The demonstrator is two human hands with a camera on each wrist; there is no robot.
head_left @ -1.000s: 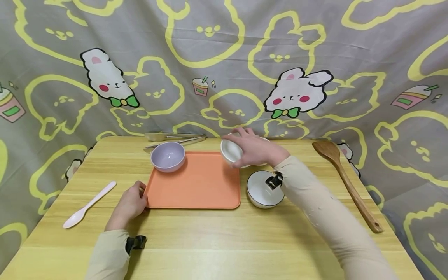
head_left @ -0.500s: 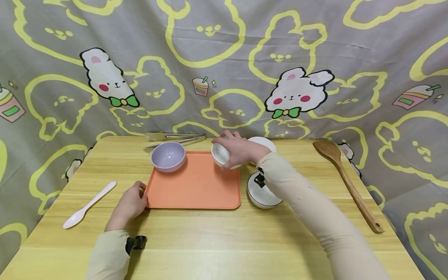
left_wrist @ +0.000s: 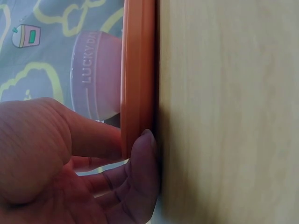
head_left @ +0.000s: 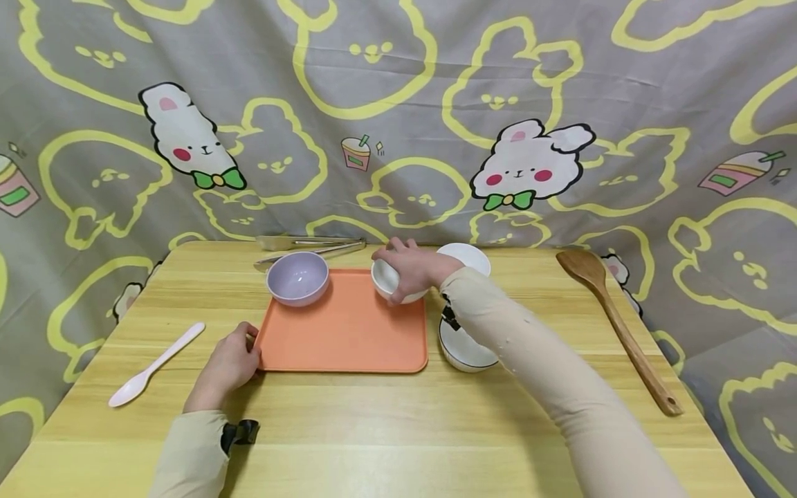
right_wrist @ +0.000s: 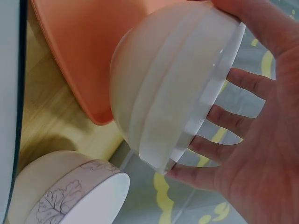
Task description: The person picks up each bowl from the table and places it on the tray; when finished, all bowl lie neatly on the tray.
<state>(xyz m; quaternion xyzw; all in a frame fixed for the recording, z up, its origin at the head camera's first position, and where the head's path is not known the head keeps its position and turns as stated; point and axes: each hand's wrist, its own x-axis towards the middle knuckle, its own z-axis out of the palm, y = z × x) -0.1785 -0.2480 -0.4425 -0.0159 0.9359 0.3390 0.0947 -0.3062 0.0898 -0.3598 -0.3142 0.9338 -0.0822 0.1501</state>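
Note:
My right hand (head_left: 414,270) grips a plain white bowl (head_left: 385,280) by its rim over the back right corner of an orange tray (head_left: 342,339). In the right wrist view the fingertips and thumb hold the rim of the white bowl (right_wrist: 173,88); whether its base touches the tray I cannot tell. At the tray's front left edge my left hand (head_left: 225,366) pinches the rim, as the left wrist view shows with thumb and fingers about the tray (left_wrist: 138,79). A purple bowl (head_left: 297,278) stands on the tray's back left corner.
Right of the tray are a dark-rimmed white bowl (head_left: 463,349), partly under my forearm, and another white bowl (head_left: 470,257) behind it. Metal tongs (head_left: 311,249) lie at the back. A pale pink spoon (head_left: 156,364) lies left, a wooden spatula (head_left: 613,318) right.
My right hand has carried the white bowl leftward from in front of the back white bowl onto or over the tray's back right corner. My left hand stays on the tray.

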